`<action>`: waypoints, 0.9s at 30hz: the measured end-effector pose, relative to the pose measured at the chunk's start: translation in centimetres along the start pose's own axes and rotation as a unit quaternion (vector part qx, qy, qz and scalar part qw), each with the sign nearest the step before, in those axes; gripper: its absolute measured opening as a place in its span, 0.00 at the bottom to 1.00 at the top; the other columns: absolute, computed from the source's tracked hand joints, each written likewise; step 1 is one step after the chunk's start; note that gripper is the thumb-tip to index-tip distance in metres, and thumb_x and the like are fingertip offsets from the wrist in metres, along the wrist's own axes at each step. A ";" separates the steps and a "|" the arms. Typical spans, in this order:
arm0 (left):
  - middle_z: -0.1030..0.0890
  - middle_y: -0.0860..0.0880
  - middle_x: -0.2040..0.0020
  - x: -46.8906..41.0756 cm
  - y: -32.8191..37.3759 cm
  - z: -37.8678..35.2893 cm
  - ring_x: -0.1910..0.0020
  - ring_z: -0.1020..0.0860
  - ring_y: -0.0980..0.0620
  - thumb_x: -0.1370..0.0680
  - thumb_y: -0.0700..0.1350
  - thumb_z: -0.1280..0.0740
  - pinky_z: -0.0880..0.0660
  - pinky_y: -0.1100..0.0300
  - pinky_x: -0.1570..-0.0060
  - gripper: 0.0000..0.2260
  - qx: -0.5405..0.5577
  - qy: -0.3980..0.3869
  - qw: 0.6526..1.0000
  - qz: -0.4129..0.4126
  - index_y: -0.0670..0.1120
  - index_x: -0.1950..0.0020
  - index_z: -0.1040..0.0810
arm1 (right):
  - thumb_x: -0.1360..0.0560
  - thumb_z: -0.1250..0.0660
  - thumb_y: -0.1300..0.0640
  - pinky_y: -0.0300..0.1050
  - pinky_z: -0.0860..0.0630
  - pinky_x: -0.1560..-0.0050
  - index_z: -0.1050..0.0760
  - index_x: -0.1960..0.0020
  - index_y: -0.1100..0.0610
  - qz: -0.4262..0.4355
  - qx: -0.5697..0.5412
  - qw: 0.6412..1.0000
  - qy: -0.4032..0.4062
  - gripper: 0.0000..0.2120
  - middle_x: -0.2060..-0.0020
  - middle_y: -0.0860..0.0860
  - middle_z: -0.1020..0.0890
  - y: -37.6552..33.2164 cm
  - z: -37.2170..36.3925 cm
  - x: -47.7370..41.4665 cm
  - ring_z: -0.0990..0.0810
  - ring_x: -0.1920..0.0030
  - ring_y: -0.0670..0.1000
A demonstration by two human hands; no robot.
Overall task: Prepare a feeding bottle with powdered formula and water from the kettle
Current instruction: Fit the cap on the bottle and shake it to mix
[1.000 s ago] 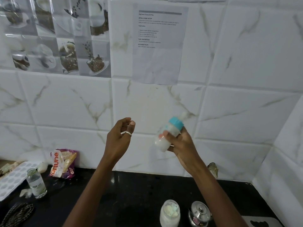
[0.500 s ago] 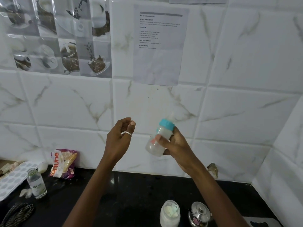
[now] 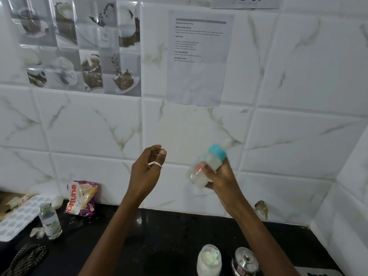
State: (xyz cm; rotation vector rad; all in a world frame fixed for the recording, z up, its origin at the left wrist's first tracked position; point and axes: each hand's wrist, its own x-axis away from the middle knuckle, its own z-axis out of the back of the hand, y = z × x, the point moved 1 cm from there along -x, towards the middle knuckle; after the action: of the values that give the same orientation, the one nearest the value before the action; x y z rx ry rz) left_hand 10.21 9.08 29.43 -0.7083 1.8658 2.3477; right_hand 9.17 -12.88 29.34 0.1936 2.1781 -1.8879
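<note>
R hand (image 3: pixel 219 177) grips the feeding bottle (image 3: pixel 206 166) round its body, fingers wrapped over the front. It's held up in the air in front of the tiled wall (image 3: pixel 298 136), well above the black counter (image 3: pixel 159 236). Bottle is tilted, teal collar (image 3: pixel 217 152) and pale teat pointing up and to the right, milky white liquid inside; the whole bottle is blurred. L hand (image 3: pixel 147 170) is raised beside it, apart from the bottle, fingers loosely curled, holding nothing, w/ a silver ring (image 3: pixel 158 164) on one finger. On the counter at the btm edge, under the R forearm, is a jar (image 3: pixel 209 261) of white powder w/ a pale scoop in it, and just right of it a steel pot (image 3: pixel 246 259) w/ a knobbed lid. Far left are a "Fortune" packet (image 3: pixel 81 198) leaning at the wall, a small clear bottle (image 3: pixel 49 222) standing near it, a white moulded tray (image 3: pixel 18 216) and a braided cord (image 3: pixel 25 257) in the btm-left corner. On the wall there's a printed sheet (image 3: pixel 199 56), text too small to read, and a coffee-cup sticker panel (image 3: pixel 79 42) to its left.
</note>
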 end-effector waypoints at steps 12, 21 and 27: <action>0.18 0.61 0.41 0.2 0.1 -0.1 0.41 0.21 0.62 0.19 0.59 0.35 0.28 0.67 0.44 0.16 0.003 -0.001 1.000 -0.001 0.56 0.33 0.23 | 0.29 0.23 0.48 0.54 0.16 0.48 0.29 0.33 0.48 -0.021 0.074 0.995 -0.058 0.28 0.41 0.57 0.19 0.5 0.8 0.2 0.16 0.42 0.55; 0.19 0.62 0.41 0.3 0.7 -0.1 0.41 0.22 0.64 0.19 0.59 0.35 0.29 0.69 0.47 0.16 0.000 -0.004 1.000 -0.008 0.56 0.33 0.23 | 0.30 0.22 0.48 0.52 0.16 0.49 0.29 0.32 0.47 -0.014 0.054 0.998 -0.036 0.29 0.42 0.56 0.19 0.0 0.8 0.3 0.16 0.42 0.55; 0.19 0.61 0.40 0.4 0.7 0.0 0.41 0.23 0.66 0.19 0.59 0.35 0.30 0.71 0.47 0.16 -0.001 -0.003 1.000 -0.008 0.55 0.32 0.23 | 0.32 0.20 0.43 0.56 0.16 0.47 0.31 0.30 0.48 -0.007 0.010 1.000 0.001 0.36 0.38 0.57 0.20 -0.3 0.6 0.0 0.17 0.38 0.57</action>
State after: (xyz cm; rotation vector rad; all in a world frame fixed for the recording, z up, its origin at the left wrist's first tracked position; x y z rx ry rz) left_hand 9.60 8.81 29.93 -0.7130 1.8480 2.3410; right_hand 9.12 -13.53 29.53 0.1837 2.1695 -1.9183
